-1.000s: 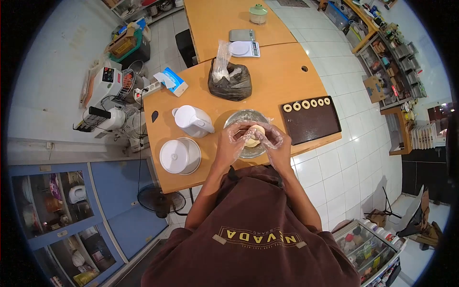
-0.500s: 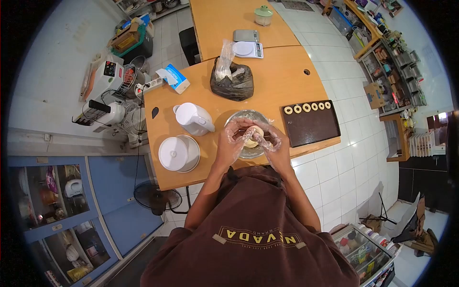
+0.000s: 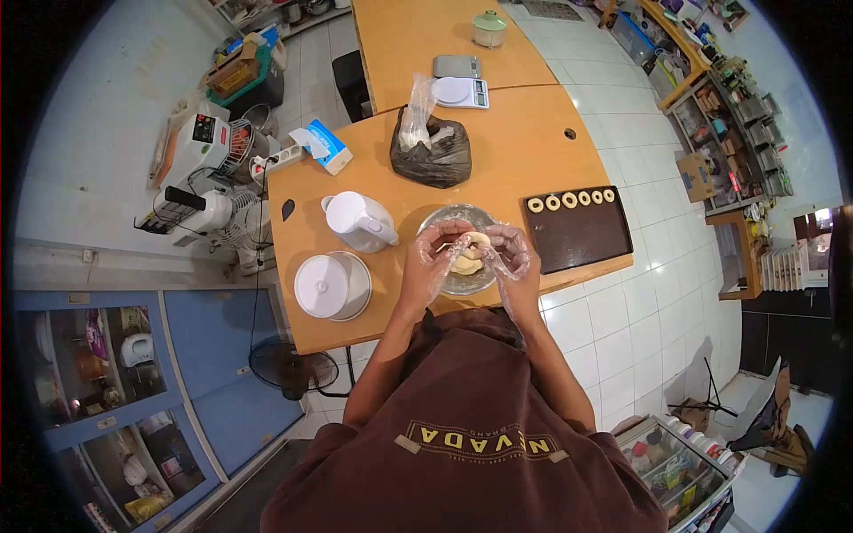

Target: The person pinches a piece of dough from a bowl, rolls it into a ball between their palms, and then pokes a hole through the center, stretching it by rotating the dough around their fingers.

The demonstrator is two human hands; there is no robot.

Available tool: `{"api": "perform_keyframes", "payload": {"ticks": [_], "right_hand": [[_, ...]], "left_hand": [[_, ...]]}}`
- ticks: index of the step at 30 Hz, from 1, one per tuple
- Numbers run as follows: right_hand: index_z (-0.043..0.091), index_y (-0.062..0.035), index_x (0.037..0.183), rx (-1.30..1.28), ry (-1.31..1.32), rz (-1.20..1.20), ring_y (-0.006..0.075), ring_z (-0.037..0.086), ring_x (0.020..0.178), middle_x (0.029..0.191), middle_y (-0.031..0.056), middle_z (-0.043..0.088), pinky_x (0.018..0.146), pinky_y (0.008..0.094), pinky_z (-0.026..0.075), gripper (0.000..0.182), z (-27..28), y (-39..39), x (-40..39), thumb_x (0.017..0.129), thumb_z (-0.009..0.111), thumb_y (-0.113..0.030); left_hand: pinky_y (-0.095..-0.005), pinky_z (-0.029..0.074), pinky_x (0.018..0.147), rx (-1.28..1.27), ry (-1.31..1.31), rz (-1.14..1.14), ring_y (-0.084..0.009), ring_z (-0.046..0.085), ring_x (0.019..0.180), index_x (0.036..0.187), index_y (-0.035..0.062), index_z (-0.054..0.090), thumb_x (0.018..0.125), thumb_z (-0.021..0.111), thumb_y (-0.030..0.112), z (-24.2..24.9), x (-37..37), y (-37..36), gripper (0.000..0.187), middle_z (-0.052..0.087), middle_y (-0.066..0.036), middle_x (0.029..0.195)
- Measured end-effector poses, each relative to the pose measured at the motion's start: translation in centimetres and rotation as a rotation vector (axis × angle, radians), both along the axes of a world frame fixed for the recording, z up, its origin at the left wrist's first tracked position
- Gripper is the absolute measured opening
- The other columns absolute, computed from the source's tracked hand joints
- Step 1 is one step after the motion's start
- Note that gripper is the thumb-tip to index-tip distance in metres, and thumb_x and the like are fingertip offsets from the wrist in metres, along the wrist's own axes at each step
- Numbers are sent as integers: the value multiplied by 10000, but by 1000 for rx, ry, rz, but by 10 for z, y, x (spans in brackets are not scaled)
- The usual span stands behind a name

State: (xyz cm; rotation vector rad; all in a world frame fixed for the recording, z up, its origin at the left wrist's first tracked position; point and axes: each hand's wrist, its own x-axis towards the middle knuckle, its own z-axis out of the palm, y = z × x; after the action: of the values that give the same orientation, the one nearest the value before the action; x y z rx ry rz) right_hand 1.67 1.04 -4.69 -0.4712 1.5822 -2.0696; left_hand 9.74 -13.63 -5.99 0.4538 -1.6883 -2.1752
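Above the metal bowl (image 3: 455,212), my left hand (image 3: 430,262) and my right hand (image 3: 518,266) pinch a small ring of pale dough (image 3: 481,238) between their fingertips. Both hands are dusted with flour or smeared with dough. Below them, a larger lump of dough (image 3: 466,265) lies in the bowl, partly covered by my fingers. To the right of the bowl, a dark baking tray (image 3: 579,238) carries a row of several dough rings (image 3: 569,201) along its far edge.
Left of the bowl stand a white pitcher (image 3: 360,220) and a round white lidded container (image 3: 324,286). Farther back are a black plastic bag (image 3: 433,163), a white kitchen scale (image 3: 462,93), a grey scale (image 3: 457,67) and a tissue box (image 3: 329,151).
My fingers have shifted around the dough ring, and my hands are slightly farther apart. More of the ring's hole and of the dough in the bowl now shows.
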Motion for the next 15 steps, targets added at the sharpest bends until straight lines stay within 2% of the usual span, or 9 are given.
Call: {"api": "perform_keyframes", "payload": {"ticks": [9, 15], "right_hand": [[697, 26, 1163, 64, 28, -26, 116, 673, 1005, 1083, 58, 712, 906, 274, 540, 170, -4, 0, -3, 996, 683, 2], [672, 20, 1205, 60, -86, 3, 140, 684, 1047, 1120, 88, 727, 937, 306, 550, 239, -10, 0, -6, 981, 726, -42]], "left_hand": [[-301, 537, 966, -25, -41, -76, -135, 678, 1051, 1251, -46, 657, 992, 657, 8, -1, 6, 0, 265, 721, -83, 1153], [-297, 541, 945, -35, -24, 4, -126, 672, 1034, 1211, -35, 659, 1005, 658, 24, 2, 4, 3, 215, 716, -74, 1123]]}}
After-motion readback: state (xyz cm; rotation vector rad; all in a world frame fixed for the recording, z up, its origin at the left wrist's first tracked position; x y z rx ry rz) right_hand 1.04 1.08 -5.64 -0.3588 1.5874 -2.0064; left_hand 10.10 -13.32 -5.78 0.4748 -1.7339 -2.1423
